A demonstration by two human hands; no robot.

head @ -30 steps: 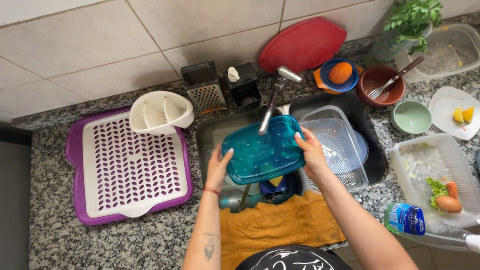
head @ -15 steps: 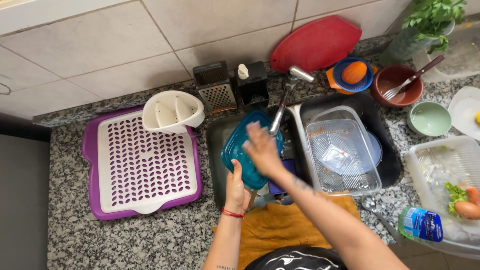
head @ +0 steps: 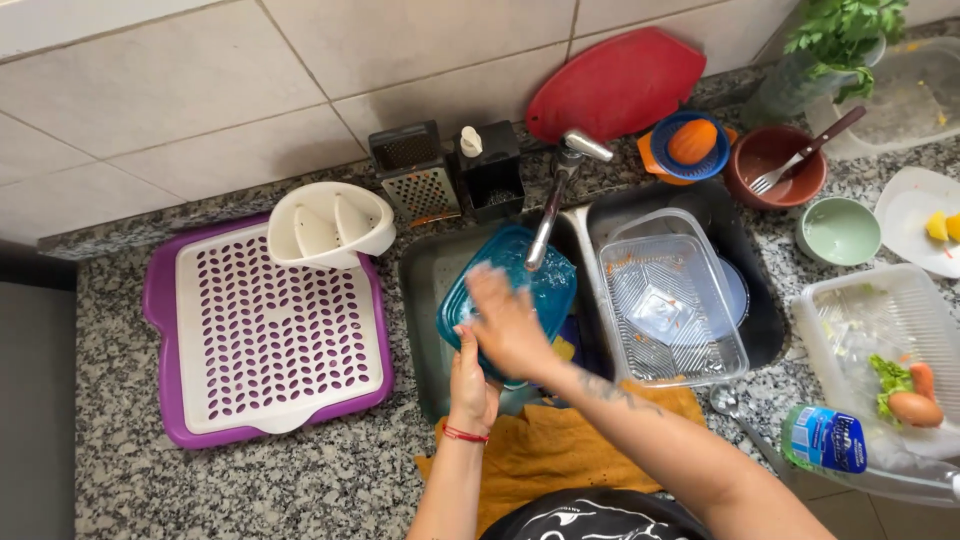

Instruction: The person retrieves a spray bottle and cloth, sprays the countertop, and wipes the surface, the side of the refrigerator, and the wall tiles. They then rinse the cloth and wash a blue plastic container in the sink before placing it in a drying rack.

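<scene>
A teal plastic container (head: 540, 275) is tilted on its edge in the left basin of the sink (head: 425, 300), under the metal tap (head: 552, 200). My left hand (head: 470, 380) grips its lower edge from below. My right hand (head: 505, 320) lies flat across its face and looks motion-blurred. A yellow sponge bit (head: 563, 348) shows just beside the right hand.
A clear plastic tray (head: 670, 300) sits in the right basin. A purple and white drying rack (head: 265, 335) with a white cutlery holder (head: 330, 225) lies left. A grater, soap holder, red cutting board, bowls, a tub with vegetables (head: 890, 340) and a bottle surround the sink. An orange cloth (head: 545, 450) hangs in front.
The teal container went from held flat above the sink to tilted upright in the left basin. My right hand moved from its right edge onto its face.
</scene>
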